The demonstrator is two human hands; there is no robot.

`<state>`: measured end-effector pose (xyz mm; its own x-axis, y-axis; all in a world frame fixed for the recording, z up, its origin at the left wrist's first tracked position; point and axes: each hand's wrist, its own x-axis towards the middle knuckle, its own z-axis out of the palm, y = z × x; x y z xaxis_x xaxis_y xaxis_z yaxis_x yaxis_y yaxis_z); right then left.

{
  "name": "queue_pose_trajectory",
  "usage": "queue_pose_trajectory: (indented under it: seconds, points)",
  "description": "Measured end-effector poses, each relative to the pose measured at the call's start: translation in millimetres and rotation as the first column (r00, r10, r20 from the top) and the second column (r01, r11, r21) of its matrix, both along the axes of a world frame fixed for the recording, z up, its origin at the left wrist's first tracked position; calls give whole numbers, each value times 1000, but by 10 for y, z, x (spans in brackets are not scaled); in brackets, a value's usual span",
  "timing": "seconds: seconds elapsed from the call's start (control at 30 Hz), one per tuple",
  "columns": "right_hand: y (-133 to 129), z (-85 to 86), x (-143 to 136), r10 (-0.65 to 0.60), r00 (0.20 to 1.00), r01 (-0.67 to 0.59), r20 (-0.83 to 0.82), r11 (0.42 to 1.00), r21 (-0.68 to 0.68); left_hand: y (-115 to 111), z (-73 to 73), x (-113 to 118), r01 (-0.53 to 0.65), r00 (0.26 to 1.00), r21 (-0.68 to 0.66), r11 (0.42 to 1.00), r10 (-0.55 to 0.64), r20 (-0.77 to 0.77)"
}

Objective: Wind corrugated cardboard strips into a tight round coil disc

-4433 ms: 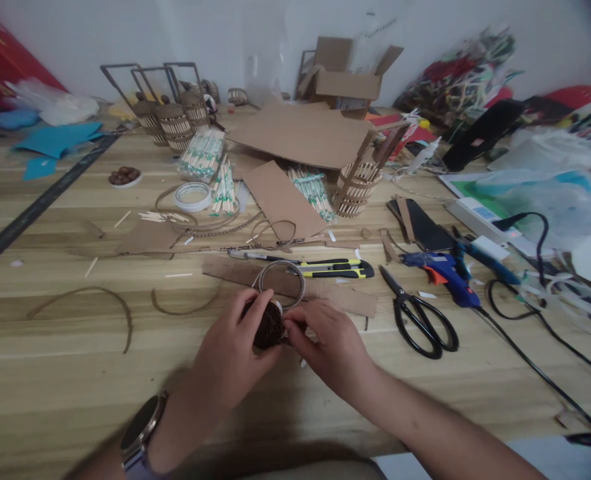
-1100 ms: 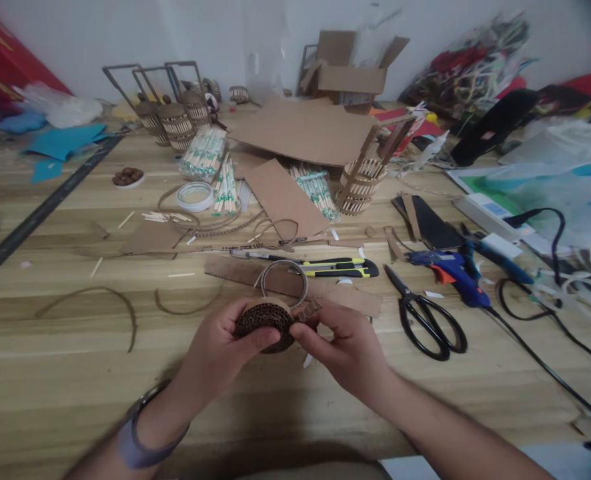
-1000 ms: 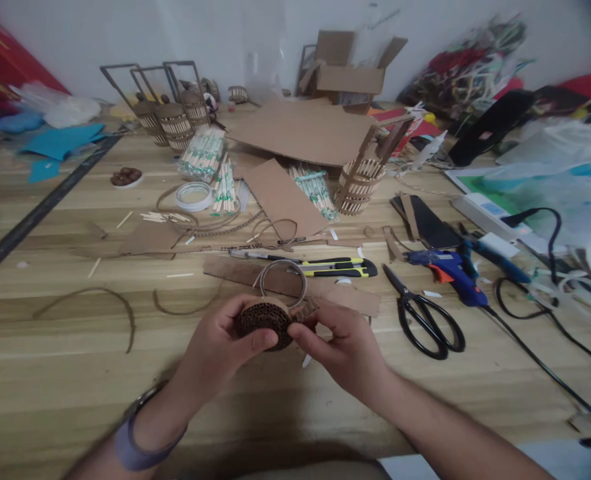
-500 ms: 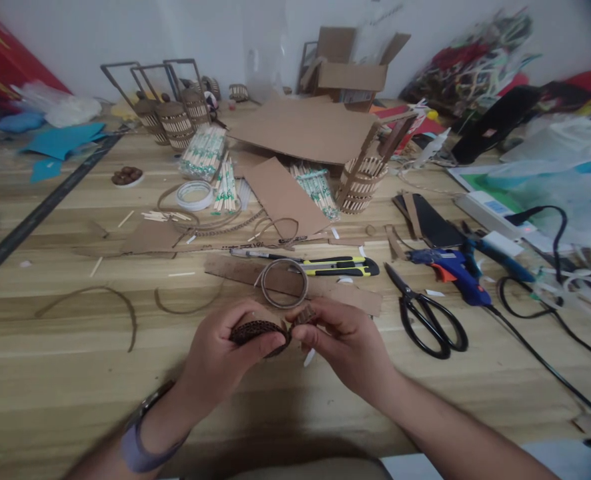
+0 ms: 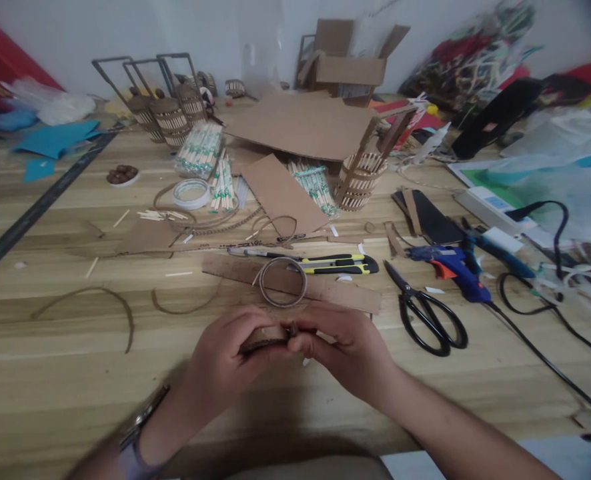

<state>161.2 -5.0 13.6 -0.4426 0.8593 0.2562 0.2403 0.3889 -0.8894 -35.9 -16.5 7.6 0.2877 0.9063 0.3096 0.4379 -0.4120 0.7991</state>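
My left hand (image 5: pixel 225 353) is closed round a small brown cardboard disc (image 5: pixel 265 339), seen nearly edge-on. At the disc's right edge, the thumb and fingers of my right hand (image 5: pixel 343 343) pinch a small rolled brown cardboard piece (image 5: pixel 293 329). My hands almost touch. Just beyond them lies a ring of cardboard strip (image 5: pixel 283 282), on a flat brown cardboard strip (image 5: pixel 345 293). A yellow and black cutter (image 5: pixel 343 265) and a pen (image 5: pixel 255 253) lie behind the ring.
Black scissors (image 5: pixel 425 313) and a blue glue gun (image 5: pixel 450 263) with its cord lie to the right. Farther back are a slatted bucket (image 5: pixel 359 180), bundled sticks (image 5: pixel 200 150), a tape roll (image 5: pixel 191 193) and a large cardboard sheet (image 5: pixel 305 127). Loose curved strips (image 5: pixel 130 320) lie left.
My left hand has turned, so the disc is more edge-on and its ridged face shows less. The piece in my right fingers now stands more upright. The view has shifted slightly.
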Motion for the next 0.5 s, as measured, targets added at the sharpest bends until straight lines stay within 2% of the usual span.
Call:
queue_pose_trajectory:
  seconds: [0.17,0.3,0.5]
  points:
    - [2,-2,35,35,999,-35,13,999,-5,-25,-41,0,40,996,83,996,-34,-81]
    - [-15,-21,60,37,994,-41,105,999,31,-29,-55,-4,86,989,130,988,-69,-131]
    - [-18,-53,70,26,982,-60,186,982,179,-33,-56,0,142,971,125,982,-113,-209]
